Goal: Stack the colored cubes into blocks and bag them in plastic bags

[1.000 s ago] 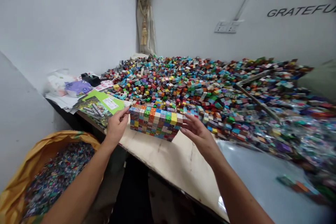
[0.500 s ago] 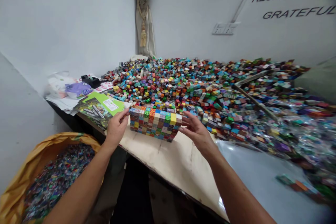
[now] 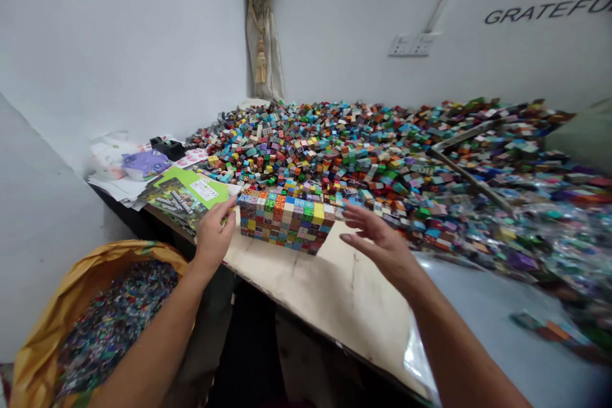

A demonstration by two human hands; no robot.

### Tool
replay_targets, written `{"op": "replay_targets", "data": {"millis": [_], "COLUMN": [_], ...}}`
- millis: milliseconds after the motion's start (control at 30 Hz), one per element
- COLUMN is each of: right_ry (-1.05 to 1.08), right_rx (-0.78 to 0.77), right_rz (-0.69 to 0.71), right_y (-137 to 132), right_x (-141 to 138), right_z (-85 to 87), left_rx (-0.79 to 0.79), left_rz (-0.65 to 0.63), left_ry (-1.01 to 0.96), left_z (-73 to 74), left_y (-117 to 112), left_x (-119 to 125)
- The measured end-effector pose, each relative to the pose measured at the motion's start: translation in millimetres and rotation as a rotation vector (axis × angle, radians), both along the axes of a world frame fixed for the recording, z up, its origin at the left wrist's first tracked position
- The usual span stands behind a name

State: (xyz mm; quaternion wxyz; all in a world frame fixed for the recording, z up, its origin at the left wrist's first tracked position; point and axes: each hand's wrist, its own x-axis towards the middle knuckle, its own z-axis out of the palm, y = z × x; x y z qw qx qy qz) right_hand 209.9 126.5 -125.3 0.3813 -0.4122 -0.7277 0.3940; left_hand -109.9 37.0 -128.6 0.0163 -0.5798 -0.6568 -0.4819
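A long rectangular stack of small patterned cubes [image 3: 287, 223], in many colours, sits on the pale board [image 3: 306, 274] in front of me. At its left end is my left hand [image 3: 214, 236], the fingers reaching to the end face and the thumb a little apart; whether the fingertips touch it I cannot tell. My right hand [image 3: 382, 242] is off the right end with a gap between, fingers spread and nothing in them. Behind the stack spreads a large heap of loose cubes [image 3: 325, 153] of the same kind.
A metal angle bar [image 3: 468, 175] lies on the heap at right. Clear plastic wrapping [image 3: 564, 255] and a grey sheet [image 3: 488, 331] are at the right. Printed cards [image 3: 172, 201], a purple pack [image 3: 143, 162] and a black object [image 3: 167, 148] lie left. An orange sack [image 3: 38, 344] stands below.
My right hand has moved right, away from the end of the cube stack. The left hand stays by the left end, and the stack keeps its place on the board.
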Motion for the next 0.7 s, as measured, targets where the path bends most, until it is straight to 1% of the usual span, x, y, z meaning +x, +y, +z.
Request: {"op": "replay_targets", "data": {"millis": [100, 167, 233, 300, 367, 433, 500, 533, 600, 700], "right_ry": [-0.242, -0.382, -0.5, -0.59, -0.63, -0.621, -0.596, -0.588, -0.581, -0.585], "right_rx": [0.107, 0.115, 0.102, 0.091, 0.088, 0.104, 0.147, 0.171, 0.201, 0.201], "right_rz": [-0.139, -0.209, -0.263, -0.275, -0.238, -0.196, -0.218, -0.246, -0.3, -0.338], "right_y": [-23, -44, -69, -96, -122, -143, -159, -164, -173, -187], "right_x": [46, 84, 119, 145, 158, 162, 162, 163, 169, 190], "right_z": [4.6, 0.2, -10.0, -23.9, -38.7, -51.5, -60.3, -62.9, -65.0, -63.1], "left_rx": [0.064, 0.077, 0.028, -0.069, -0.195, -0.321, -0.42, -0.458, -0.529, -0.64], "left_rz": [0.028, -0.009, -0.121, -0.289, -0.481, -0.663, -0.794, -0.836, -0.873, -0.857], "left_ry": [0.073, 0.055, 0.003, -0.065, -0.148, -0.227, -0.257, -0.254, -0.249, -0.336], "left_z": [-0.4, -6.9, -18.1, -30.7, -41.2, -48.1, -51.7, -52.3, -51.7, -48.4], "left_y": [-19, -29, -36, -41, -46, -51, -56, -57, -60, -61], "left_x": [15, 33, 57, 89, 125, 159, 187, 199, 216, 232]}}
